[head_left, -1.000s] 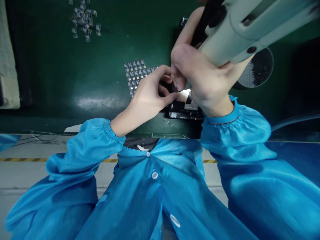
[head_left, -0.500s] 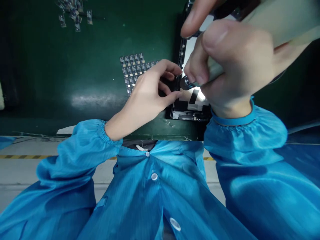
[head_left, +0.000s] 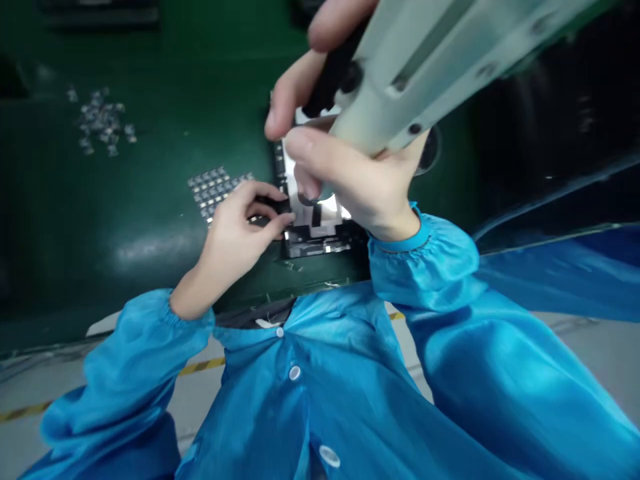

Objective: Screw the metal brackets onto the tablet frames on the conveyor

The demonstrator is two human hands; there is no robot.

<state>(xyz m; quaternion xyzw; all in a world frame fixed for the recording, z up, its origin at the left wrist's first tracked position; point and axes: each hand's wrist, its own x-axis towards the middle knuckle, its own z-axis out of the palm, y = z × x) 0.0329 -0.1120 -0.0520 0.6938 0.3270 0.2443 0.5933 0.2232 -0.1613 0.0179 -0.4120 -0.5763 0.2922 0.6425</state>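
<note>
An opened tablet-like device (head_left: 320, 249), with a black frame and a pale, shiny inside, lies on the green mat. Bent fingertips and thumb of my left hand (head_left: 234, 227) rest against its left edge, a gap between them, holding it there. Over the device, my right hand (head_left: 367, 190) is closed around a pale gun-shaped tool (head_left: 415, 73) with a dark, trigger-like part (head_left: 327, 77). The tool's tip is hidden under my fingers. Just left of my left hand, small circuit boards (head_left: 207, 187) lie in neat rows.
A loose heap of small boards (head_left: 105, 123) lies further left on the green mat (head_left: 160, 180). At the top left stands a dark tray-like object (head_left: 100, 13). Scraps (head_left: 291, 265) lie near the table's front edge. Blue cloth (head_left: 575, 273) shows at the right.
The view has shifted, so the device, boards and hands appear further left and lower. The tool's body shows more, while its dark tip has gone out of sight. My left hand stays at the device's edge.
</note>
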